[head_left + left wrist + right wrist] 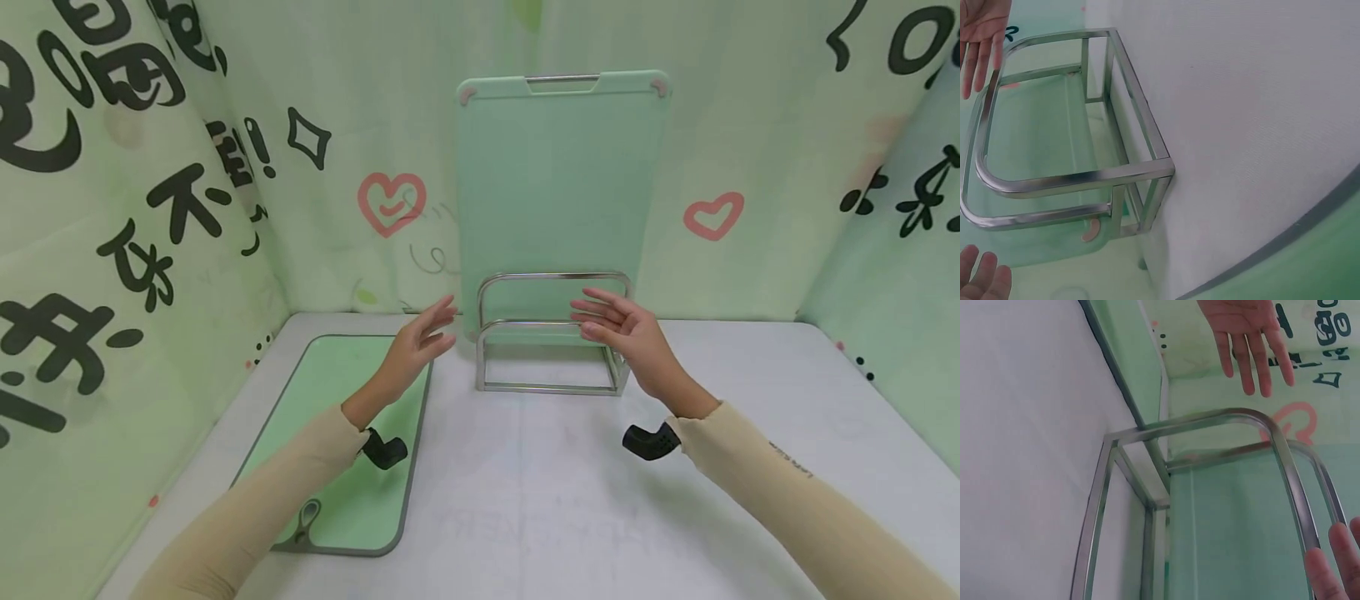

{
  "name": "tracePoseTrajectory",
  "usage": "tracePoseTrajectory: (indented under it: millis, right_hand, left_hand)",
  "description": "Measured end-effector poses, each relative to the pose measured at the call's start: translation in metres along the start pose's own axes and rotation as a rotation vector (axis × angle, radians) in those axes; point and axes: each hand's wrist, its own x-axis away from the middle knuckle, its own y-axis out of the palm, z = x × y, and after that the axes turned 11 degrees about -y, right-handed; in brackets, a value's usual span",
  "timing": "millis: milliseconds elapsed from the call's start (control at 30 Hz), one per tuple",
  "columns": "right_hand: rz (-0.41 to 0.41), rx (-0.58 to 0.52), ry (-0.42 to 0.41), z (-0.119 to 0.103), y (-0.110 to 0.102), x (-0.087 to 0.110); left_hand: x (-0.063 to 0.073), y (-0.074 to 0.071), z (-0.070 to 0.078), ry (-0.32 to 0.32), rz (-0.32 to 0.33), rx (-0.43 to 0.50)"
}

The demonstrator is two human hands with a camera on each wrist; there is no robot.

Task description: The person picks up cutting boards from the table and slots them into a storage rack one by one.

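Note:
A silver metal rack (551, 388) stands toward the back of the white table, with a pale green cutting board (555, 183) upright in its far slot, against the curtain. My left hand (420, 342) hovers left of the rack, fingers extended and nothing in them. To the rack's right, my right hand (626, 337) is raised with straight fingers, overlapping the rack's right side in the head view. Both hands also appear around the rack (1141, 170) in the left wrist view. Beneath the left forearm lies a second green cutting board (367, 508) with a grey rim, flat on the table.
A grey corner loop (306, 521) sits at the flat board's near end. Printed curtains (405, 100) enclose the white table (517, 492) at the back and both sides. Black wrist-worn cameras (651, 442) hang below each sleeve.

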Motion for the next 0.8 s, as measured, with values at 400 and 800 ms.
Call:
tracePoseTrajectory:
  millis: [400, 800]
  right_hand:
    - [-0.031, -0.058, 0.096, 0.016, 0.044, -0.001]
    - [-0.106, -0.105, 0.214, 0.027, 0.086, -0.004]
  left_hand:
    - [0.026, -0.017, -0.01, -0.089, 0.049, -0.066]
    - [0.047, -0.043, -0.021, -0.193, 0.106, -0.155]
